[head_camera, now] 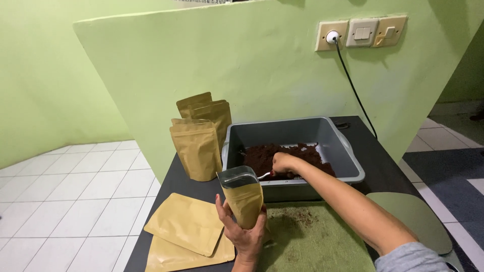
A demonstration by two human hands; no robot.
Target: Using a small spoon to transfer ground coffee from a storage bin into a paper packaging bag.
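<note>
A dark table [171, 186] stands against a pale green wall [252, 70], with a green cloth [317, 242] spread over its near part. At the back of the table sits a grey tub [302, 132] holding a heap of dark brown powder [262, 156]. Left of the tub, filled kraft pouches [197, 151] stand upright in a cluster, and flat empty pouches [185, 224] lie stacked at the table's near left edge. The left hand [246, 234] is wrapped around an open pouch [243, 196], holding it upright just in front of the tub. The right hand [283, 162] reaches into the tub, fingers closed on a metal spoon [265, 175] at the powder. A black cable [353, 85] hangs from a wall socket [331, 36].
</note>
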